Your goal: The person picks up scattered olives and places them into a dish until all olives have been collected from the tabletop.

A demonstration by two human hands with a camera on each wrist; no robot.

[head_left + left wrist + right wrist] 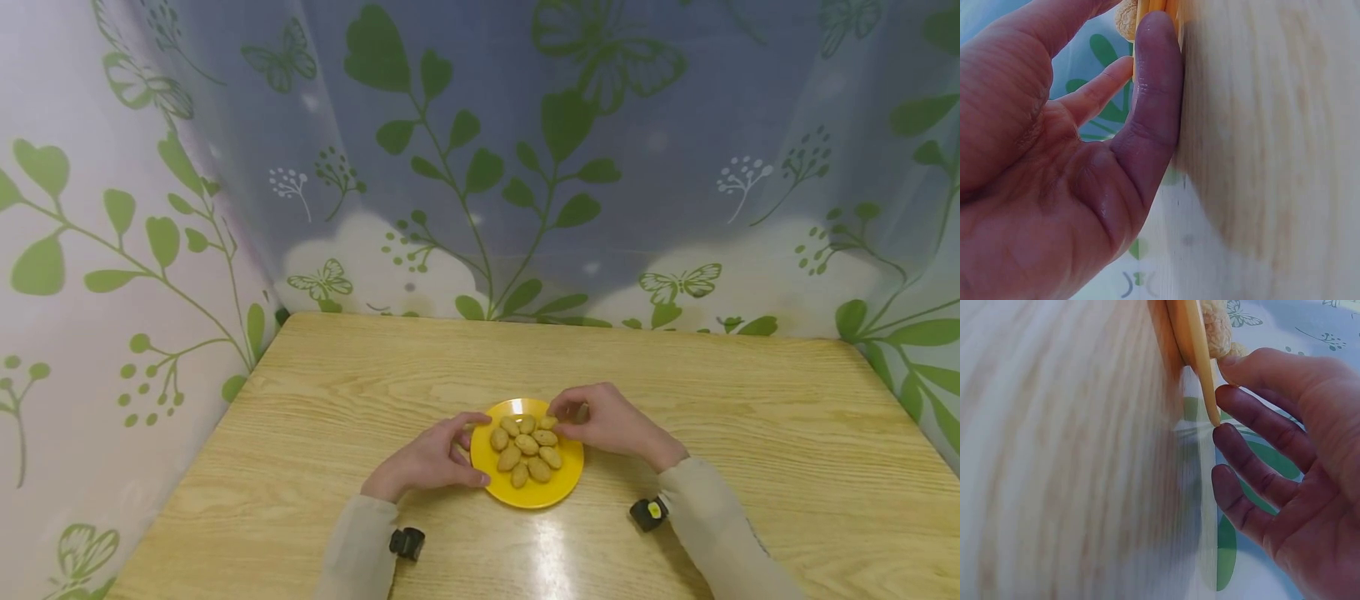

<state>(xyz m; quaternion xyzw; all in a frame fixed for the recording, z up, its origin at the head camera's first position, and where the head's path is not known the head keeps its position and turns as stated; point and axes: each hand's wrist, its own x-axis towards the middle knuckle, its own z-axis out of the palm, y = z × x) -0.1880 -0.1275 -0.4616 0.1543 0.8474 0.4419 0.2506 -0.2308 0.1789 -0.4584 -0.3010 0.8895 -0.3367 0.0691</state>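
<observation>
A round yellow plate (528, 498) sits on the table, bearing several tan, oval, wrinkled walnuts (527, 445) in a loose cluster. My left hand (429, 457) holds the plate's left rim, thumb near the front and fingers spread along the edge. In the left wrist view, one digit (1155, 81) lies against the plate's edge, low by the tabletop. At the plate's upper right, my right hand (611, 421) pinches one walnut (549, 422) between thumb and fingers. The right wrist view shows the thumb (1254, 367) at a walnut; the other fingers are loosely bent by the rim.
The wooden table (720, 400) extends around the plate on every side. Behind it and to the left hangs a curtain (495, 250) with green leaves and butterflies. Each sleeve cuff carries a small black device (407, 543).
</observation>
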